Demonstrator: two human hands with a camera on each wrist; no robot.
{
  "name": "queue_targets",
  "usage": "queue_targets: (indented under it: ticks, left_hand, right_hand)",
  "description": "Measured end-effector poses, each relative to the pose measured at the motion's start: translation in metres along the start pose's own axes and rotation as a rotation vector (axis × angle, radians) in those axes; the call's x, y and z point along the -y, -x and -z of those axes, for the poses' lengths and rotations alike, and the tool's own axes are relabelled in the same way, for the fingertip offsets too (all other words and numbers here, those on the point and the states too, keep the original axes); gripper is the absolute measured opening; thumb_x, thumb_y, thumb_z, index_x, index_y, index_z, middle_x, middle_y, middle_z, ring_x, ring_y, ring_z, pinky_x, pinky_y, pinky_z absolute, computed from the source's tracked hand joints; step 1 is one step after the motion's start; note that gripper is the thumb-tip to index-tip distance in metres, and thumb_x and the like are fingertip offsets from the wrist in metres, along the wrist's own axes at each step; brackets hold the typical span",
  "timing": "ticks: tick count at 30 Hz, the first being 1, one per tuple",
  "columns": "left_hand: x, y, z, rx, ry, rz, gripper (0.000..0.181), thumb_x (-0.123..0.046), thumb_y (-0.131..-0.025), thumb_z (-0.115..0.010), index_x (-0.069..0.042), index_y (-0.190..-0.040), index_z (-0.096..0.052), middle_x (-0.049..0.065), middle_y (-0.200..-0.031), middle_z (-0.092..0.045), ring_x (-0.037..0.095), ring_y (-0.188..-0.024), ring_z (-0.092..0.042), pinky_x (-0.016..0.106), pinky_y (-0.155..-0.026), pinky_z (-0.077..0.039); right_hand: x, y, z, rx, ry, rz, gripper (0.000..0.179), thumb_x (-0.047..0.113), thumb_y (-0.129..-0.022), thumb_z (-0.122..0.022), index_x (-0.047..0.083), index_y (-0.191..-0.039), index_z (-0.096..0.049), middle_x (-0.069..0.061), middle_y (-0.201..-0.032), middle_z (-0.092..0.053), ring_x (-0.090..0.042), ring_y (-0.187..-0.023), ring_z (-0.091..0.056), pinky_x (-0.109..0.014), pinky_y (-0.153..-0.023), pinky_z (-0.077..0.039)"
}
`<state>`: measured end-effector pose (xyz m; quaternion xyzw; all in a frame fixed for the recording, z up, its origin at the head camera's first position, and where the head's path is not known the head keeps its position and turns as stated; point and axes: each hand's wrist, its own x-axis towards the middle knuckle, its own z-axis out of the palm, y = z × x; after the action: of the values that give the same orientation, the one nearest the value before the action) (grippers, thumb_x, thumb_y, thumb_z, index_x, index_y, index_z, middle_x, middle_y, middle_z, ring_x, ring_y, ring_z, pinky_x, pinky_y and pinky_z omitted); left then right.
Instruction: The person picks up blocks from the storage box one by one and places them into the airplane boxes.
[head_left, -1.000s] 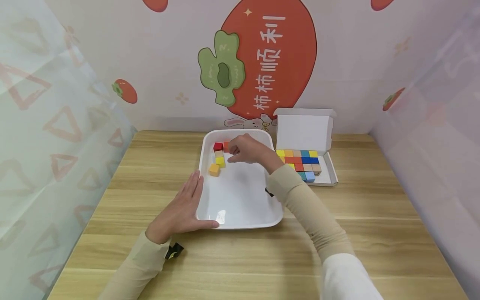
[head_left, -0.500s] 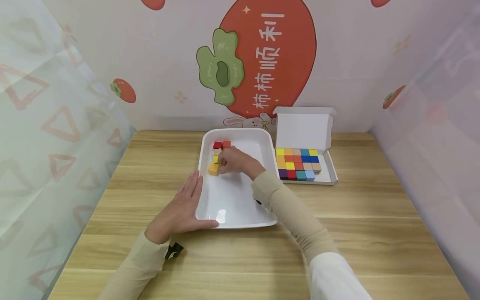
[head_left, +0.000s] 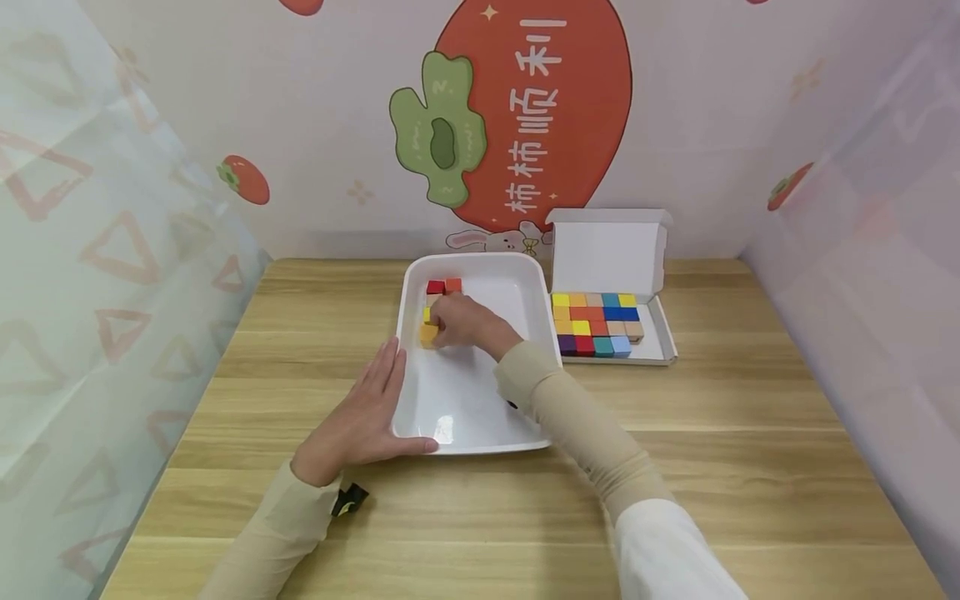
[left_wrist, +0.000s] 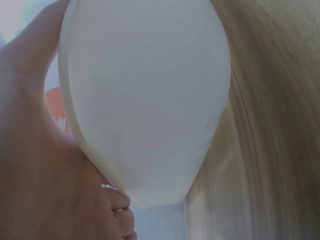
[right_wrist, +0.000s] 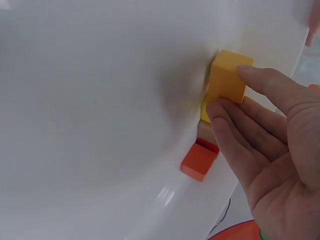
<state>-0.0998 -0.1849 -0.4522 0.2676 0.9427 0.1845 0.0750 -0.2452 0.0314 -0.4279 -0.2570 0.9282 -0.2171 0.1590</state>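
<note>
A white tray (head_left: 465, 408) lies on the table. My left hand (head_left: 356, 425) rests on its near left corner, fingers straight along the left side and thumb over the front rim. Inside the tray, my right hand (head_left: 467, 321) pinches an orange-yellow cube (right_wrist: 229, 75) between thumb and fingertips. That cube ends a column along the tray's left wall. Beyond it come a yellow cube (right_wrist: 204, 112), partly hidden by the fingers, a plain wooden cube (right_wrist: 206, 131) and a red cube (head_left: 436, 287). An orange-red cube (right_wrist: 199, 162) sits beside the red one.
A white cardboard box (head_left: 658, 329) stands right of the tray, its lid (head_left: 609, 257) raised, with rows of coloured cubes (head_left: 596, 314) inside. Printed cloth (head_left: 322, 167) walls the table on the back and sides.
My right hand has moved from the orange-red cube at the far end toward the near end of the column, and now grips the orange-yellow cube. The left hand has stayed on the tray.
</note>
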Motion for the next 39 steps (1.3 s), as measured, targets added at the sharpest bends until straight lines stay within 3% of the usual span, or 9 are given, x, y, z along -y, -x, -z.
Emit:
queue_targets:
  ticks: [6,15,22,28,39]
  left_hand:
    - [0.000,0.000,0.000,-0.002,-0.006,-0.004,0.142,-0.084,-0.077,-0.070,0.002,-0.168,-0.004,0.018,-0.179,0.009,0.039,-0.167,0.002,0.061,-0.132,-0.019]
    - [0.000,-0.001,0.001,0.005,-0.010,0.010,0.144,-0.086,-0.075,-0.072,0.002,-0.168,-0.005,0.017,-0.179,0.010,0.039,-0.167,0.002,0.063,-0.132,-0.018]
    - [0.000,-0.001,0.001,0.011,-0.010,0.012,0.144,-0.085,-0.075,-0.071,0.002,-0.168,-0.004,0.017,-0.179,0.010,0.039,-0.167,0.002,0.062,-0.133,-0.017]
    - [0.000,0.000,0.001,0.010,-0.008,0.007,0.143,-0.084,-0.077,-0.070,0.003,-0.168,-0.004,0.019,-0.178,0.009,0.039,-0.167,0.001,0.062,-0.133,-0.017]
    - [-0.001,0.000,0.000,0.004,0.002,0.011,0.143,-0.086,-0.077,-0.069,0.001,-0.168,-0.002,0.017,-0.179,0.009,0.038,-0.167,0.001,0.061,-0.133,-0.017]
  right_hand:
    - [0.002,0.016,0.030,-0.025,0.032,0.060,0.029,0.022,-0.092,-0.084,0.012,-0.119,-0.081,-0.001,-0.108,-0.079,-0.017,-0.094,-0.067,-0.026,-0.095,-0.061]
    - [-0.004,0.073,0.081,-0.050,0.011,0.028,0.032,0.022,-0.093,-0.084,0.012,-0.123,-0.078,-0.003,-0.113,-0.077,-0.020,-0.101,-0.068,-0.031,-0.094,-0.062]
    - [-0.038,0.133,0.102,-0.077,0.009,-0.006,0.033,0.020,-0.093,-0.083,0.008,-0.122,-0.077,-0.008,-0.115,-0.077,-0.023,-0.104,-0.073,-0.040,-0.098,-0.063]
    - [-0.073,0.179,0.114,-0.151,0.016,-0.050,0.028,0.017,-0.091,-0.085,0.008,-0.116,-0.079,-0.008,-0.110,-0.079,-0.024,-0.100,-0.075,-0.042,-0.091,-0.065]
    - [-0.122,0.243,0.129,-0.170,0.048,-0.155,0.030,0.011,-0.091,-0.083,0.002,-0.119,-0.077,-0.013,-0.110,-0.078,-0.027,-0.100,-0.075,-0.046,-0.090,-0.065]
